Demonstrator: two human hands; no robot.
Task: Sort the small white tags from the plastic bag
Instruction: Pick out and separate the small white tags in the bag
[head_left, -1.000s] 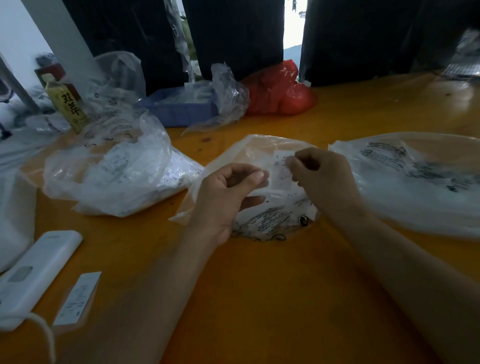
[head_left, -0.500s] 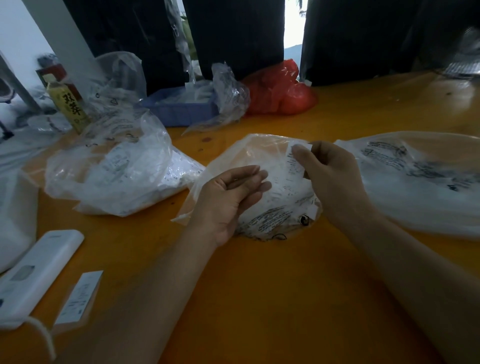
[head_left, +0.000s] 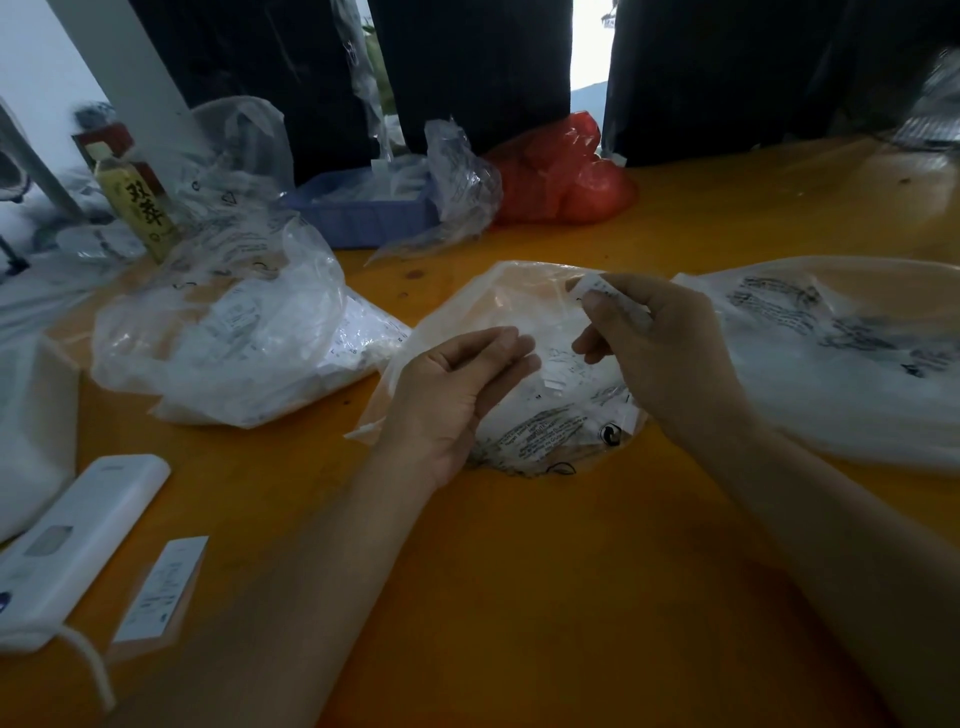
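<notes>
A clear plastic bag (head_left: 524, 306) with black print lies in the middle of the orange table (head_left: 545, 571), small white tags (head_left: 558, 371) showing through it. My right hand (head_left: 660, 353) hovers over the bag's right side and pinches one small white tag (head_left: 589, 286) between thumb and fingers. My left hand (head_left: 457, 395) is over the bag's left side, palm turned up, fingers loosely curled and holding nothing that I can make out.
A fuller bag of tags (head_left: 234, 332) lies to the left, another printed bag (head_left: 841, 353) to the right. Behind stand a blue tray (head_left: 363, 218), a red bag (head_left: 561, 171) and a bottle (head_left: 137, 208). A white device (head_left: 78, 540) and a label card (head_left: 161, 587) lie near left.
My right hand has drawn a tag away from my left hand and lifted it up and to the right. My left hand has let go and its fingers have relaxed.
</notes>
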